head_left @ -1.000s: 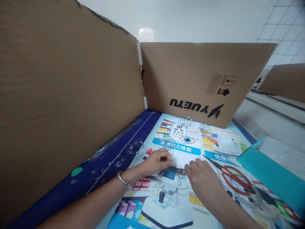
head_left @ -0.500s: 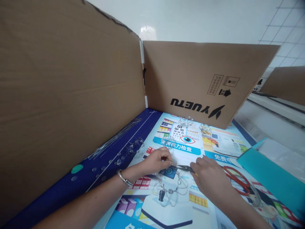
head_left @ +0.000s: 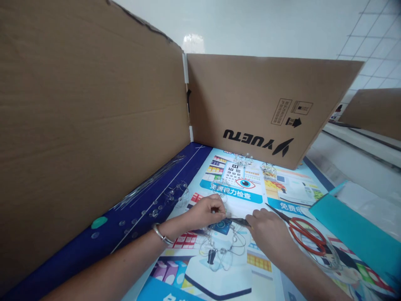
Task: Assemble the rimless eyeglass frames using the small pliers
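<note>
over poster (head_left: pixel 219 278), right grip (head_left: pixel 267 230) closed around pliers (head_left: pixel 240 221)

Your light is soft and cool; glare whitens a patch of the pale surface (head_left: pixel 257 29) behind; the left cardboard (head_left: pixel 94 104) looks dim; your thin wires (head_left: pixel 222 251) blur softly; your view stretches toward its edges.

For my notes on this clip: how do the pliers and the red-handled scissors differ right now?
The pliers are gripped in the right hand, while the scissors lie on the printed sheet.
The pliers' handles are mostly hidden by the hand; the scissors' red loops show.
The pliers' nose points toward the left hand; the scissors' blades point away from the person, angled left.
Both have dark working ends.
</note>
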Available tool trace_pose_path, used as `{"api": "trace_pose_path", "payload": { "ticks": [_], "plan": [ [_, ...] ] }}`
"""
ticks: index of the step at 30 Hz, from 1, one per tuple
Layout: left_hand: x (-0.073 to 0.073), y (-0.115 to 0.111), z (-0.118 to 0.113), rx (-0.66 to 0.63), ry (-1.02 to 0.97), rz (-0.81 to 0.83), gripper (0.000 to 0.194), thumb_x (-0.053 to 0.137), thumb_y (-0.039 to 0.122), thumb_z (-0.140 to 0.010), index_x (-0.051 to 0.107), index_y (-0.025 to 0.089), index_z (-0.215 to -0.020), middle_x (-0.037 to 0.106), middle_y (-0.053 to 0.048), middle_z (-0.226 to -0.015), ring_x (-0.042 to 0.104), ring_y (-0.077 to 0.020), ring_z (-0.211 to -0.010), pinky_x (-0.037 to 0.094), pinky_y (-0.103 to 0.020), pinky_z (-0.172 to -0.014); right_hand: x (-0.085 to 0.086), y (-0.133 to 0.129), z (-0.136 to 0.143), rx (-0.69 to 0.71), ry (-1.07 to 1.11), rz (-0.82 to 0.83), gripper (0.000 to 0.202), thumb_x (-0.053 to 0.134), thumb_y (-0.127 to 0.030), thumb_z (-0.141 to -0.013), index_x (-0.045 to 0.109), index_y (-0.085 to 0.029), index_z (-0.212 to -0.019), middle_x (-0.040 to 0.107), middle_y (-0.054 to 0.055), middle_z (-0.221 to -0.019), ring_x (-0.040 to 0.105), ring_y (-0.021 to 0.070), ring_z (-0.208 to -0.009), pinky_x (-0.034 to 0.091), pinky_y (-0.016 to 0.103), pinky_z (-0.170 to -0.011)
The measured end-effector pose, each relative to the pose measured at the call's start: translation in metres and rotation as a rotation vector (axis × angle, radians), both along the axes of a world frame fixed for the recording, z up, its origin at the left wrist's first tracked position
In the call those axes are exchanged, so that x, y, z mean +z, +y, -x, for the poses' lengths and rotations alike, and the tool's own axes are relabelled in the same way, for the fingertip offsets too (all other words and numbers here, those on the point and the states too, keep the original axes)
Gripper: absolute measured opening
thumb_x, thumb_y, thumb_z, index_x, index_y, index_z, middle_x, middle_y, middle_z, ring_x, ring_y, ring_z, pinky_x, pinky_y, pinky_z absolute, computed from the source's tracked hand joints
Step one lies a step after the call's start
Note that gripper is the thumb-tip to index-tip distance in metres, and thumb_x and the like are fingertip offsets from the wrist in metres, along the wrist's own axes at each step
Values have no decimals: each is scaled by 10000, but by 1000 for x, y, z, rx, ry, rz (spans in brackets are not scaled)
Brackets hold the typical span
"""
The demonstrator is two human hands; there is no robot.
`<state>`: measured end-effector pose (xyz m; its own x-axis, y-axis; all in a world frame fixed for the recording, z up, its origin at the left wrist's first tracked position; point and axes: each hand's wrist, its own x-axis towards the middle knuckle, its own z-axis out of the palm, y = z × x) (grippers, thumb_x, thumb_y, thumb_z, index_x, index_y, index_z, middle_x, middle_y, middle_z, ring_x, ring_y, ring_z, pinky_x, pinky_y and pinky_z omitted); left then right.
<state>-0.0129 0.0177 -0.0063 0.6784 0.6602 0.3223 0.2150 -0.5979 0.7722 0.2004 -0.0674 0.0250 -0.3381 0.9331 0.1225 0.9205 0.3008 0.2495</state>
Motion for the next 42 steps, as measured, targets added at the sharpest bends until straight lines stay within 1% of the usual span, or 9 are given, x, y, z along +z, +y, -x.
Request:
{"api": "trace_pose_path", "payload": {
  "ticks": [6, 13, 16, 19, 22, 25, 29, 35, 42],
  "plan": [
    [3, -2, 0, -14, 3, -27, 101, 566, 137, -766, 584, 152, -668, 554, -1, -718, 526, -122, -744, 410, -232, -689, -5, 2, 1, 21, 0, -37, 111, 502, -172, -827, 588, -197, -762, 565, 32, -732, 477, 180, -745, 256, 308, -631],
    [2, -2, 0, 1, 11, -111, 118, 550, 119, -761, 564, 162, -653, 556, -4, -713, 521, -128, -753, 405, -239, -702, 2, 1, 0, 24, -4, -20, 98, 512, -230, -829, 602, -207, -799, 579, 37, -767, 482, 190, -803, 282, 310, -706],
    [2, -2, 0, -4, 14, -132, 114, 548, 107, -758, 564, 159, -658, 558, -4, -732, 522, -124, -752, 404, -235, -703, 2, 1, -1, 19, -12, -13, 97, 513, -224, -827, 603, -207, -796, 581, 34, -764, 487, 186, -795, 284, 308, -698],
    [1, -2, 1, -15, 26, -138, 109, 545, 108, -758, 565, 157, -662, 557, -4, -745, 524, -122, -744, 407, -232, -690, -1, 1, -1, 22, -35, -19, 91, 514, -195, -821, 595, -202, -781, 575, 33, -744, 487, 176, -759, 275, 302, -651],
    [0, -2, 1, -19, 42, -144, 117, 546, 113, -758, 558, 157, -650, 554, -4, -739, 521, -123, -734, 406, -229, -675, -4, 1, -1, 34, -51, -50, 124, 495, -115, -806, 580, -197, -768, 562, 30, -725, 478, 173, -724, 257, 304, -616],
    [0, -2, 0, -15, 49, -149, 120, 551, 116, -755, 551, 155, -642, 550, -2, -735, 520, -122, -731, 404, -227, -671, -4, 1, -1, 62, -70, -101, 171, 463, -59, -797, 572, -190, -780, 553, 34, -725, 470, 184, -720, 254, 317, -622],
    [1, -3, 0, -9, 40, -127, 117, 548, 107, -755, 546, 151, -646, 547, -1, -730, 523, -119, -733, 407, -226, -679, -2, 1, -1, 93, -86, -133, 181, 456, -52, -798, 573, -186, -829, 554, 40, -748, 469, 193, -746, 267, 325, -656],
    [0, 1, 1, 4, 11, -70, 100, 551, 117, -754, 539, 151, -660, 544, -2, -742, 522, -120, -732, 418, -230, -687, 2, 2, -3, 66, -21, -43, 102, 504, -147, -812, 582, -204, -781, 568, 26, -738, 480, 177, -746, 291, 303, -683],
    [1, 0, 2, -18, 22, -46, 109, 527, 126, -779, 540, 150, -673, 539, 0, -733, 516, -119, -729, 412, -225, -684, 15, 0, -4, -24, 113, 103, 73, 551, -257, -797, 619, -256, -823, 595, -9, -758, 528, 161, -760, 297, 260, -605]
  ]
}}
